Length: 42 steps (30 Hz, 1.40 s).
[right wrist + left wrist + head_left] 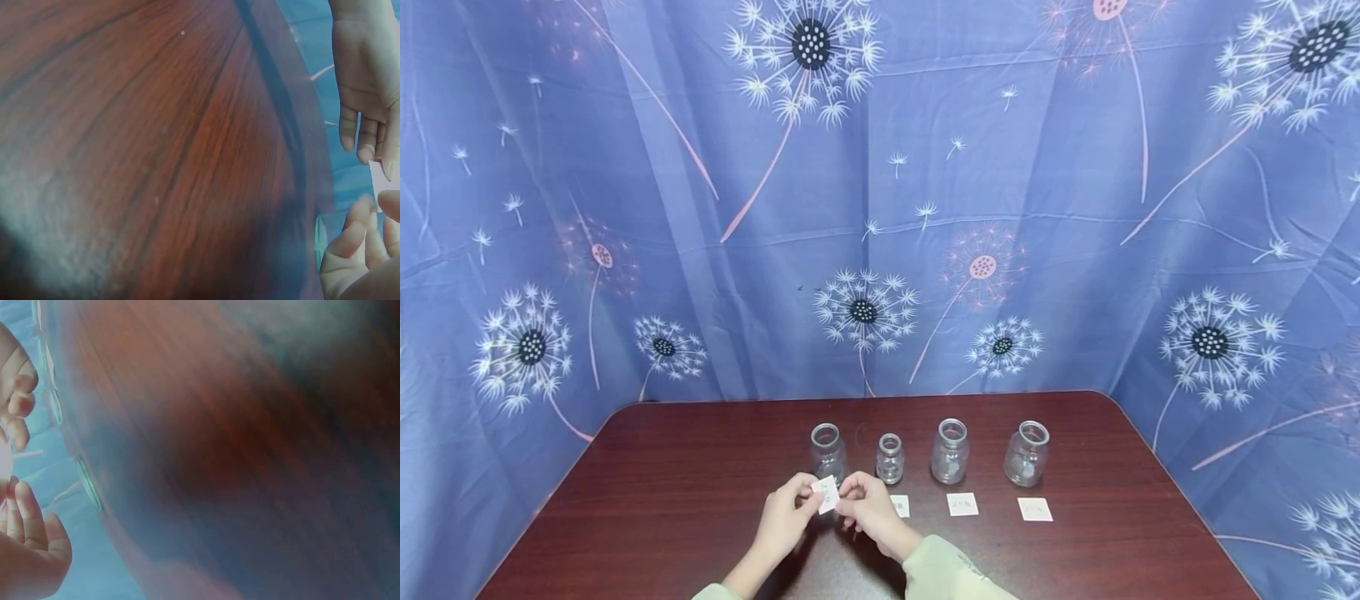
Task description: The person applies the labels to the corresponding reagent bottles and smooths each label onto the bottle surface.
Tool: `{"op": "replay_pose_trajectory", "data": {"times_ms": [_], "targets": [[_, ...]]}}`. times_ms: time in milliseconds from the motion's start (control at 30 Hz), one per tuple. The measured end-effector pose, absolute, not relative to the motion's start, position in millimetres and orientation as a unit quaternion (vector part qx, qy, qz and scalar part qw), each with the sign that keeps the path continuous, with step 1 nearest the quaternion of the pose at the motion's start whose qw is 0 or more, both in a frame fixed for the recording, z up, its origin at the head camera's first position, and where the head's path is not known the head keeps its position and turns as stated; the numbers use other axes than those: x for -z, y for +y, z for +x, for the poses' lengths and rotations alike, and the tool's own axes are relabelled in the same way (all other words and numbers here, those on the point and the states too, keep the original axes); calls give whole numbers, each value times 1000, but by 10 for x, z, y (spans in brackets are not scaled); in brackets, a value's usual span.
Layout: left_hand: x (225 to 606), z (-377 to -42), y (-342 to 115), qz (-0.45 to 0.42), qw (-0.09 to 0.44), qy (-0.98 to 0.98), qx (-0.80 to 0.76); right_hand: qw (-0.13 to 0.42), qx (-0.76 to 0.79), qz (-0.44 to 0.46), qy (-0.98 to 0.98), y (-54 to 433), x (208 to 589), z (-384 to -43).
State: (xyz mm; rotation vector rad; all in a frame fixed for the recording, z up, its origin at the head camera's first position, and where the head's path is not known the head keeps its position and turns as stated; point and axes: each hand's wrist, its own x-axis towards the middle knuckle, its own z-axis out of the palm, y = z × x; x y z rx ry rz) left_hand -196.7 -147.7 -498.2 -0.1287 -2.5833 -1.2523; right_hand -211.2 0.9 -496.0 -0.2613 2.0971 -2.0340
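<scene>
A small white card (826,494) with printed characters is held up between both hands, in front of the leftmost glass jar (827,446). My left hand (786,514) pinches its left side between thumb and fingers. At its right edge, the thumb and fingertips of my right hand (871,510) pinch it too. The left wrist view catches the left hand (31,550) low at the frame's edge. In the right wrist view part of the card (382,178) shows between the two hands, and the right hand (356,253) is partly cut off.
Three more glass jars stand in the row: a small one (890,462), a tall one (950,454) and a wide one (1026,457). White cards (962,504) (1035,509) lie before them; another card (899,506) is partly behind the right hand. A blue dandelion-print curtain (925,333) surrounds the brown table (662,500).
</scene>
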Motion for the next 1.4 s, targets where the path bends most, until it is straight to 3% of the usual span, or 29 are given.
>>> {"op": "replay_pose_trajectory", "data": {"times_ms": [167, 333, 600, 1000, 1400], "targets": [[4973, -1963, -1481, -50, 140, -896, 419, 32, 646, -146, 748, 46, 4722, -2052], [4971, -1959, -1475, -67, 143, -900, 405, -10, 583, -195, 789, 73, 4778, -2137], [4956, -1940, -1450, -101, 157, -906, 380, -8, 550, -200, 811, 95, 4862, -2213], [4910, -1892, -1424, -124, 125, -918, 354, 33, 555, -208, 805, 108, 4890, -2232], [4921, -1876, -1425, -146, 121, -917, 351, 58, 562, -225, 794, 128, 4683, -2099]]}}
